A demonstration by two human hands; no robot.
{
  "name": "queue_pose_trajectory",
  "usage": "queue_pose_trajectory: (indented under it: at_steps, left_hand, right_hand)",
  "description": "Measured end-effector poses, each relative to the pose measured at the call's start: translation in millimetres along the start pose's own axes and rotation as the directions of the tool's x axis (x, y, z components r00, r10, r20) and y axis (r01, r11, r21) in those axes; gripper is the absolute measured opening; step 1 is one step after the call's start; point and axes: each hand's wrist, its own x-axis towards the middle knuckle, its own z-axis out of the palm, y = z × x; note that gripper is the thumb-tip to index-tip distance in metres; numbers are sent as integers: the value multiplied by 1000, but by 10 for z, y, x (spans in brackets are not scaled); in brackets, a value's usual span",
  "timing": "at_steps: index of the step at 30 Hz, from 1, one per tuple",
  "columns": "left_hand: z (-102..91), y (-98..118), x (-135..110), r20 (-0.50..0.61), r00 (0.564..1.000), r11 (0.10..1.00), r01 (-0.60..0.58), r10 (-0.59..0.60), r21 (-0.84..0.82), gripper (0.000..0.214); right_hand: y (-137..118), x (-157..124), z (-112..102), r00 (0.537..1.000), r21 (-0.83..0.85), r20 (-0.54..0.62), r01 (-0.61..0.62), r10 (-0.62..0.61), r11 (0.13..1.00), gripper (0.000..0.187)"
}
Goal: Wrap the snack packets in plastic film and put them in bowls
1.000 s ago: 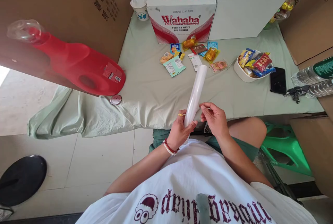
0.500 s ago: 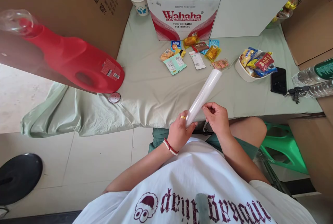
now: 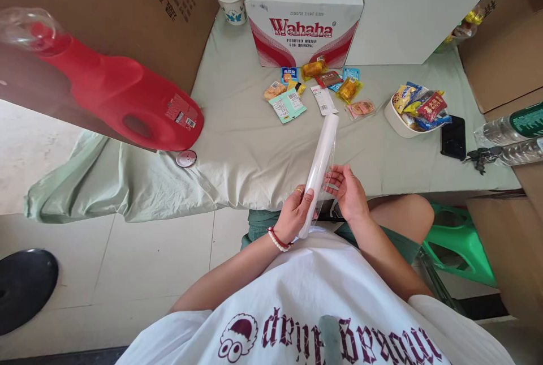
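Note:
My left hand (image 3: 294,215) is wrapped round the lower part of a roll of clear plastic film (image 3: 321,160), which points up and away from me over the edge of the cloth-covered table (image 3: 241,138). My right hand (image 3: 347,190) pinches the loose transparent edge of the film beside the roll. Both hands are over my lap, just in front of the table edge.
Small snack packets (image 3: 316,86) lie mid-table before a Wahaha carton (image 3: 302,24). A white bowl of snacks (image 3: 413,111), a black phone (image 3: 453,137), keys and water bottles (image 3: 509,130) sit right. A red jug (image 3: 114,96) lies left by a large cardboard box. A green stool (image 3: 460,243) stands to the right.
The roll swung right, then back to more upright. My right hand has drawn a strip of clear film away from the roll's side.

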Motion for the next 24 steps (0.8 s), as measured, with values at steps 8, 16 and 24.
queue_pose_trajectory:
  at_steps: [8, 16, 24]
  left_hand:
    - [83, -144, 56, -35, 999, 998, -23, 21, -56, 58]
    - [-42, -152, 293, 150, 986, 802, 149, -75, -579, 60]
    - [110, 149, 679, -19, 1000, 832, -17, 8, -555, 60]
  right_hand:
    - [244, 115, 136, 878, -634, -131, 283, -460, 720, 40]
    - [-23, 188, 156, 905, -552, 122, 404, -408, 730, 36]
    - [-204, 111, 253, 886, -572, 293, 463, -359, 677, 37]
